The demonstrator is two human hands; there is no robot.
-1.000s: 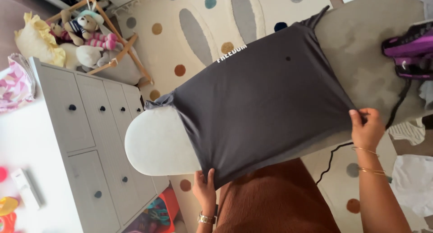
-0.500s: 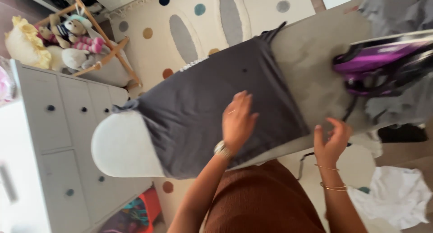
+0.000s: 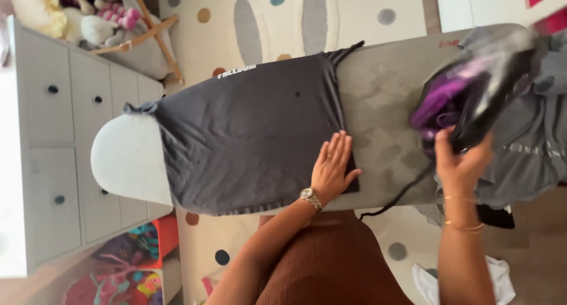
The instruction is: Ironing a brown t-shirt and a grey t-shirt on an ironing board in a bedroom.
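Ironing board (image 3: pixel 384 98), grey cover with darker blotches, runs across the view, its rounded pale nose toward the white chest of drawers (image 3: pixel 53 145). Dark grey T-shirt (image 3: pixel 248 134) pulled over the nose end of the board, lying flat, small pale lettering along its far edge, gathered corners at each far side. Beyond the board, a cream rug (image 3: pixel 354 15) with coloured dots and grey ovals covers the floor. Heap of grey clothing (image 3: pixel 531 139) sits on the board's wide end. Purple and black iron (image 3: pixel 466 98), motion-blurred, lies between the heap and the shirt, well apart from the shirt's hem; its dark cord (image 3: pixel 396 196) trails off the near edge of the board. Right hand (image 3: pixel 463 160) is wrapped around the iron's black handle, fingers closed on it, thin gold bangles at the wrist. Left hand (image 3: pixel 333 166) lies open and flat, fingers spread, palm down on the shirt's near corner by the hem, touching the fabric; a watch sits on that wrist. The two hands are apart, bare board cover between them. Soft toys (image 3: pixel 100 12) in a wooden frame stand beyond the drawers. A white cloth (image 3: pixel 502 275) lies on the floor at the person's right.
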